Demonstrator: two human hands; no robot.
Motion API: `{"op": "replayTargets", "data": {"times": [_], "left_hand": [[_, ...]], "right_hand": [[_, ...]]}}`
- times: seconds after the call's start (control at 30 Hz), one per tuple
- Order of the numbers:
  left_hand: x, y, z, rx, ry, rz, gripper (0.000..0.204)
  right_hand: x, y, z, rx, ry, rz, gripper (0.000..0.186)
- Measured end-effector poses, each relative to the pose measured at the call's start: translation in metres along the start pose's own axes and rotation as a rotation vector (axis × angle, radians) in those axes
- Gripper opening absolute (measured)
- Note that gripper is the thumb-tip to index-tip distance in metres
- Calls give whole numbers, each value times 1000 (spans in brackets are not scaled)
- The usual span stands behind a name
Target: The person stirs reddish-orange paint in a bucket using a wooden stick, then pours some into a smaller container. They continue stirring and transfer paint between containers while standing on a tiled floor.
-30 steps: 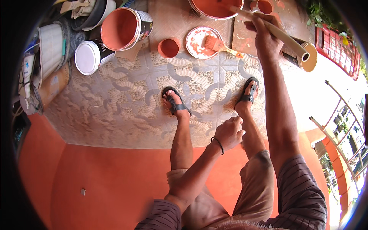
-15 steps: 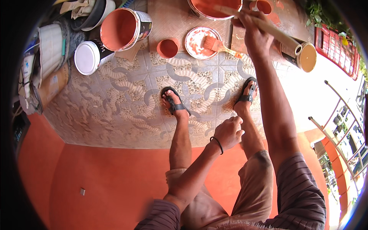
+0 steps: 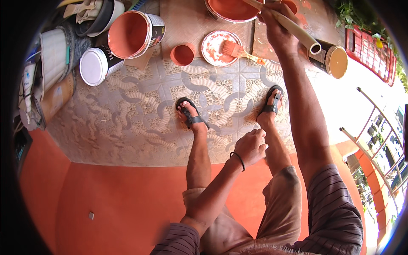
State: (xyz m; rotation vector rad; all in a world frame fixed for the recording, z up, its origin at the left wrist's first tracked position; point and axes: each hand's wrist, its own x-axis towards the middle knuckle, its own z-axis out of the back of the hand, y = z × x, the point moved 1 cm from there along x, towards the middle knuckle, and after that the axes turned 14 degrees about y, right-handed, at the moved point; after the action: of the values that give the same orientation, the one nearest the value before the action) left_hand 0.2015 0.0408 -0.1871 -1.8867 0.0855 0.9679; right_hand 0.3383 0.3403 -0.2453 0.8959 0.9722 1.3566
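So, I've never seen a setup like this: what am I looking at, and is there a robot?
No robot: these are a person's bare hands, seen through a wide fisheye camera worn on their head, looking down. That lens makes straight edges bend. The right hand grips a pale pole with a hollow end; its far part crosses an open bucket, orange inside. The left hand is curled, with nothing visible in it. Before the feet are another orange-coated bucket, a small cup and a brush on a paint-smeared disc.
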Motion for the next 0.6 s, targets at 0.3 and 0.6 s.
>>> {"op": "replayTargets", "data": {"times": [0.3,0.6], "left_hand": [[0,-4,2,14,5,-6,33],[-1,1,-8,10,-17,-42,32]], "right_hand": [[8,9,-7,-136,69,101,8],[-29,20,-1,-93,140,-13,11]]}}
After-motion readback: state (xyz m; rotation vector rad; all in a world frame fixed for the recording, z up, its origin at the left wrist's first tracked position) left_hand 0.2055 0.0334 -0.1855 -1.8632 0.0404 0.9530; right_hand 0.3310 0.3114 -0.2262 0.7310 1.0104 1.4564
